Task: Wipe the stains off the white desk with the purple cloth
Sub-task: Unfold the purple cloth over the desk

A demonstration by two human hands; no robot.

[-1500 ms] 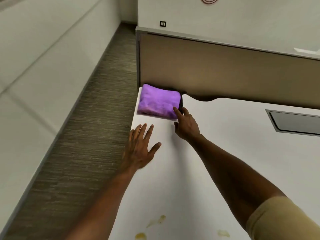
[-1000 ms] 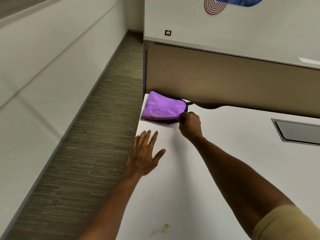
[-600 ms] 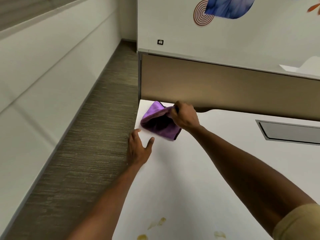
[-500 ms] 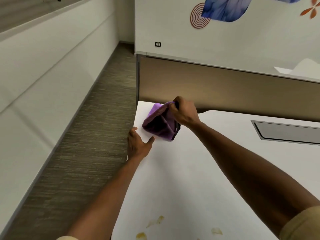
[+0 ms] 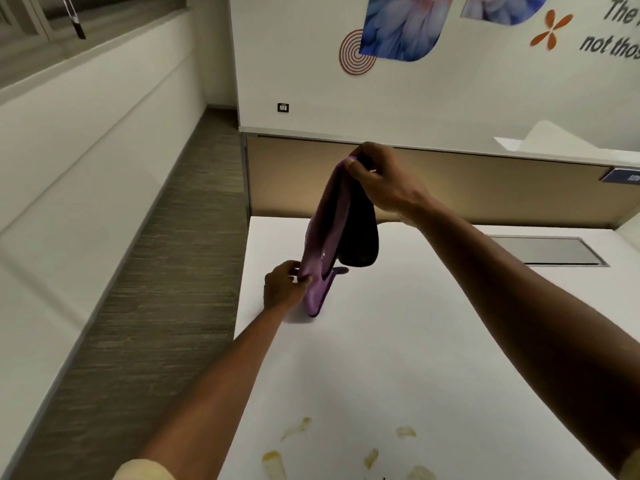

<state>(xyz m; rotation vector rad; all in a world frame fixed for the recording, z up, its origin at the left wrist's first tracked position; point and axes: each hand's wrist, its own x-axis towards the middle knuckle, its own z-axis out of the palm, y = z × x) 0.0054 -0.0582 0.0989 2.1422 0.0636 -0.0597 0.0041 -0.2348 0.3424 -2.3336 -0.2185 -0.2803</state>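
The purple cloth [image 5: 323,237] hangs unfolded above the far left corner of the white desk [image 5: 398,341], its dark inner side showing. My right hand [image 5: 384,183] pinches its top corner, raised well above the desk. My left hand [image 5: 285,285] grips the cloth's lower edge just above the desk surface. Several yellowish stains [image 5: 294,429] lie on the desk near the bottom of the view, between my forearms.
A tan partition panel [image 5: 485,188] stands along the desk's far edge. A grey cable hatch [image 5: 547,251] is set into the desk at right. The desk's left edge drops to a carpeted aisle [image 5: 156,289] beside a white wall.
My right hand took the folded cloth from the desk corner and raised it, so it hangs open. My left hand left the desk surface and took hold of the cloth's lower edge.
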